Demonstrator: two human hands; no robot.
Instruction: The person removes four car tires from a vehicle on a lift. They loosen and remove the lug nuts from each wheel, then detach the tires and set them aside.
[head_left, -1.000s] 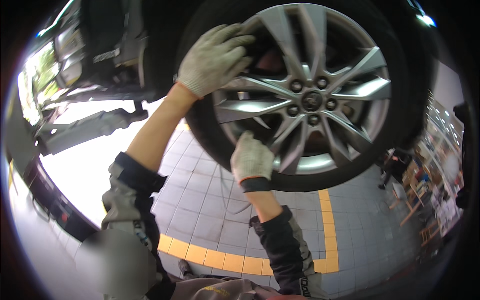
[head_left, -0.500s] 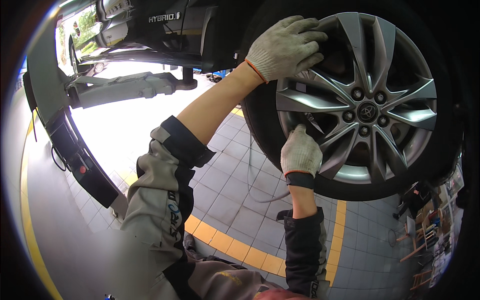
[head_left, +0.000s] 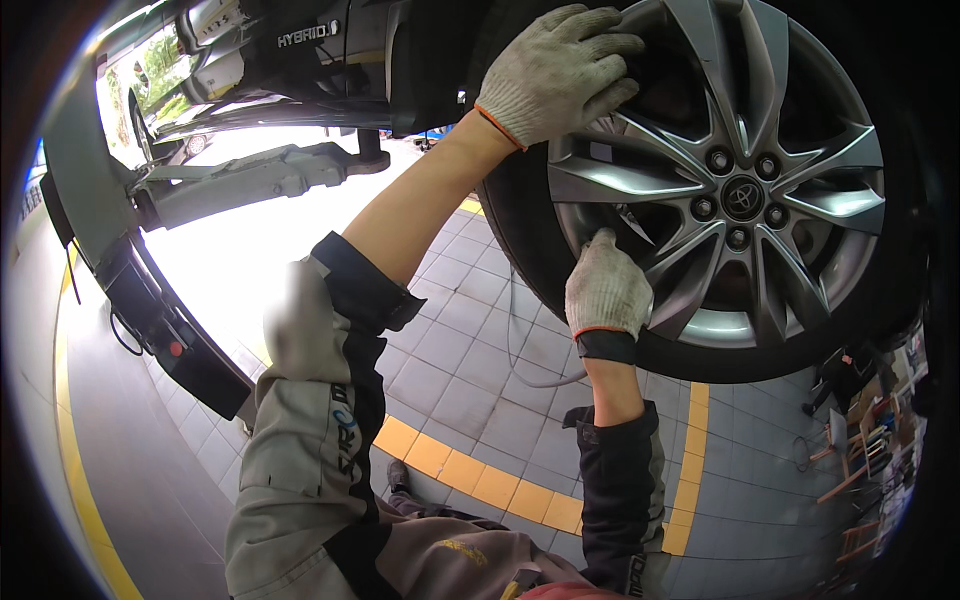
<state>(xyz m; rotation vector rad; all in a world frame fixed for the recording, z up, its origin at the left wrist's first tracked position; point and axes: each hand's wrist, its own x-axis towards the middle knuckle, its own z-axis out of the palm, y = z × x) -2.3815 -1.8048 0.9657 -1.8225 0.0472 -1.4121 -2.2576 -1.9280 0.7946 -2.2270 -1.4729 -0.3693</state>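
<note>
Gray floor tiles are edged by yellow strips beneath a dark car, whose wheel is seen at upper right. Its upper-left tire and rim are covered by the left hand, fingers extended and released. At the lower-left rim, the right hand is placed; whether anything is grasped by its curled fingers cannot be told. Below, a gray hose is seen.
</note>
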